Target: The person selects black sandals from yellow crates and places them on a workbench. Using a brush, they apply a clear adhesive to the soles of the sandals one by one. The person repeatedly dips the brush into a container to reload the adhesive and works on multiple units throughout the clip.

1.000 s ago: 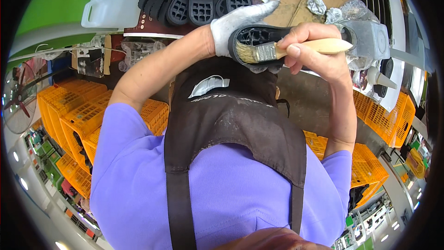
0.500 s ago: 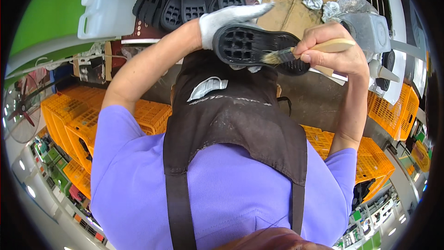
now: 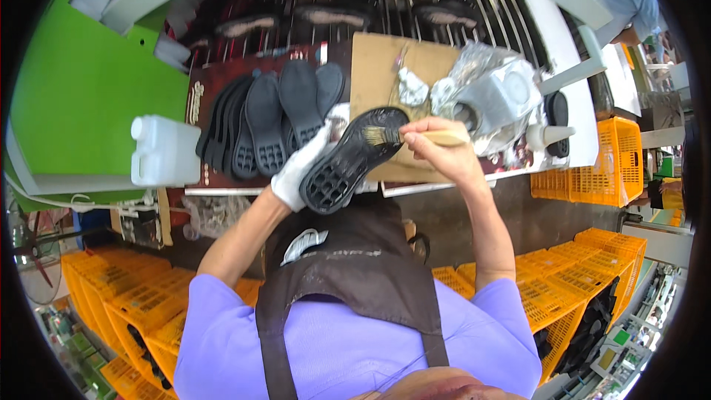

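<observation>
Bare fingers of the right hand (image 3: 450, 159) are clamped on one wooden-handled paintbrush (image 3: 454, 138), its bristles against one black shoe sole (image 3: 342, 163) just left of them. Gloved fingers of the left hand (image 3: 302, 167) hold that sole from its left side; their tips are hidden. Left of the glove, at least six more dark soles (image 3: 264, 107) overlap on the counter (image 3: 583, 115), with one whitish jug (image 3: 169, 154) farther left. Beyond the right fingers, two crumpled wads (image 3: 412, 88) lie on one cardboard sheet (image 3: 375, 63). To those fingers' right are one translucent container (image 3: 507, 96), one nozzle-tipped bottle (image 3: 539, 137) and, farther right, one dark sole (image 3: 556, 112).
</observation>
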Motion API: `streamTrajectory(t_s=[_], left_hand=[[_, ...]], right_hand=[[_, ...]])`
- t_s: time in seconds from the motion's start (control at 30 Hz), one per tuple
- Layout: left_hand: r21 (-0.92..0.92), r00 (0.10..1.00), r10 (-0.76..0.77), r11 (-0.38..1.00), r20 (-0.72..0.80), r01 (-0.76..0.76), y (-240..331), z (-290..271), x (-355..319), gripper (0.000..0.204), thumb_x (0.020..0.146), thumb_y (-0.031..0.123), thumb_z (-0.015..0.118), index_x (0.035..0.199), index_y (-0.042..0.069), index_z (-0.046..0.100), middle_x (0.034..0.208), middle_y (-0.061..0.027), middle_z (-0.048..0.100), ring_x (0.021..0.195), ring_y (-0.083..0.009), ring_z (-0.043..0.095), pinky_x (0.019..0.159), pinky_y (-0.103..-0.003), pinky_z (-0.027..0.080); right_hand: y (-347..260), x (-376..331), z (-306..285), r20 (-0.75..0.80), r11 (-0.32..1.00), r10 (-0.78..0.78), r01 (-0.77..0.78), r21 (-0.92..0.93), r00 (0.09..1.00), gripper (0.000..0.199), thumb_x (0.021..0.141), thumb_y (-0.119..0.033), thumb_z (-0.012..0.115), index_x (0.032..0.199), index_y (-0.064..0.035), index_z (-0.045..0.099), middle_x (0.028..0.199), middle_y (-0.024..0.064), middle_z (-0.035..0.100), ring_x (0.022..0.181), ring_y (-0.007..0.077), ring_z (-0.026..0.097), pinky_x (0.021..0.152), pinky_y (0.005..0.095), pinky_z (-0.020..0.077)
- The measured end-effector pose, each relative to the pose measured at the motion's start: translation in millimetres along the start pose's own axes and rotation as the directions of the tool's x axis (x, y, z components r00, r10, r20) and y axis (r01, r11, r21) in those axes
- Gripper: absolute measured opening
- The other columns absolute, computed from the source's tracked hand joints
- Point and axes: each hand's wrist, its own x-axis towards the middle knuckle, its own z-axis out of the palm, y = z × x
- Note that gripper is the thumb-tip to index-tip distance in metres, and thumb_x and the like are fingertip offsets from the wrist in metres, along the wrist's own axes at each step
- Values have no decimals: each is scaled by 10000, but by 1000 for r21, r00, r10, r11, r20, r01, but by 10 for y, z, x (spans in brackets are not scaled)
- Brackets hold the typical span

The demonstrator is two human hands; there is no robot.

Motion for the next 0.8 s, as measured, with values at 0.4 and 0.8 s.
streamTrajectory(t_s=[0.4, 0.8], left_hand=[[-176, 882, 209, 973, 422, -146, 215, 904, 124, 672, 894, 593, 268, 1284, 69, 427, 1144, -125, 556, 952, -246, 579, 832, -371, 484], [152, 763, 575, 760, 295, -632, 2081, 2333, 1697, 703, 893, 543, 378, 1295, -32, 338, 1186, -261, 470, 1059, -391, 507, 913, -440, 437]], right_hand=[[-144, -690, -695, -648, 723, -298, 609, 327, 701, 135, 839, -85, 580, 910, 29, 578, 673, 70, 561, 544, 112, 514, 464, 219, 426], [93, -942, -553, -720, 795, -2, 438, 420, 694, 169, 839, -133, 600, 912, 18, 583, 651, 49, 556, 529, 100, 517, 468, 203, 426]])
